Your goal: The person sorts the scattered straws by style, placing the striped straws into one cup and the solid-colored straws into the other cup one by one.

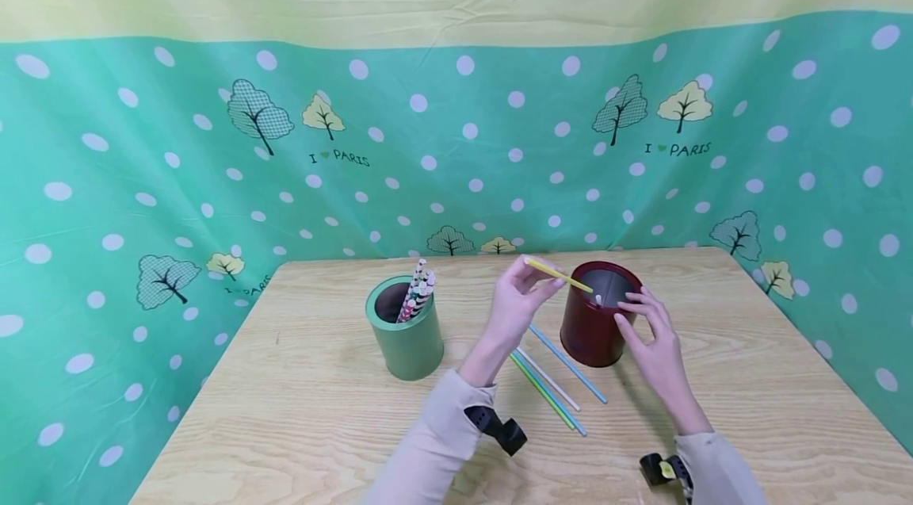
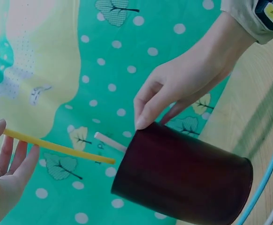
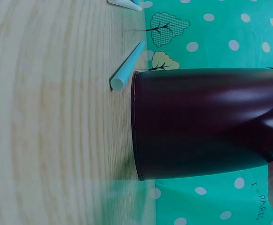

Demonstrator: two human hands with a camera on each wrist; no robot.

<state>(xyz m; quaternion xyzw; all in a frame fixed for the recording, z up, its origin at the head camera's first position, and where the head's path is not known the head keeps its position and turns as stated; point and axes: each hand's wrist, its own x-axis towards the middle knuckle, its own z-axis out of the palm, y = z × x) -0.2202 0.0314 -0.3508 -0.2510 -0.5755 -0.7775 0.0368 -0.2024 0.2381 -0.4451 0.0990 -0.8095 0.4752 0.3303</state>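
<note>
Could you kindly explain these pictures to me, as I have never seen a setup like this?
Certainly. There is no robot here: these are a person's own two bare hands. The wide picture comes from a camera worn on the head; the other two come from small cameras on the wrists, so they look tilted.

The left hand holds a yellow straw, its tip just outside the mouth of a dark red container. The right hand holds that container at its rim, and a white straw sticks out of it.

On the wooden table lie loose blue, white and green straws. A green container holds patterned straws.
</note>
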